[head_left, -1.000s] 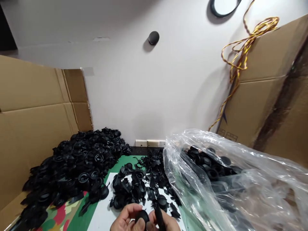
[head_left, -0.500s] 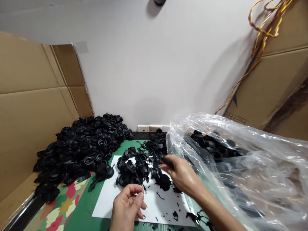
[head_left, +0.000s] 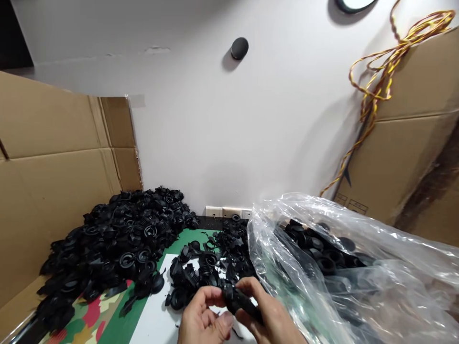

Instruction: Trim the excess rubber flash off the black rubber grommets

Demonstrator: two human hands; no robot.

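In front of me, above the white sheet (head_left: 152, 296), my right hand (head_left: 270, 313) grips a dark, ribbed-looking black rubber part (head_left: 244, 304) between thumb and fingers. My left hand (head_left: 204, 315) meets the part's left end, its fingers curled and the index fingertip against it. The part's exact shape is partly covered by my fingers. Just beyond both hands, a small heap of black ribbed rubber parts (head_left: 193, 274) lies on the sheet. Thin black scraps (head_left: 234, 243) are piled behind that heap.
A large mound of black rubber parts (head_left: 118, 239) leans toward a cardboard panel (head_left: 57, 191) at left. At right, a clear plastic bag (head_left: 387, 291) holds more black parts (head_left: 326, 258). Sockets (head_left: 231, 212) line the wall's foot. Twisted yellow-brown wire (head_left: 380, 71) hangs by cardboard.
My right hand has come back toward me with a black rubber part from the scrap pile's edge. My left hand has moved right to meet it. The view has tilted upward.
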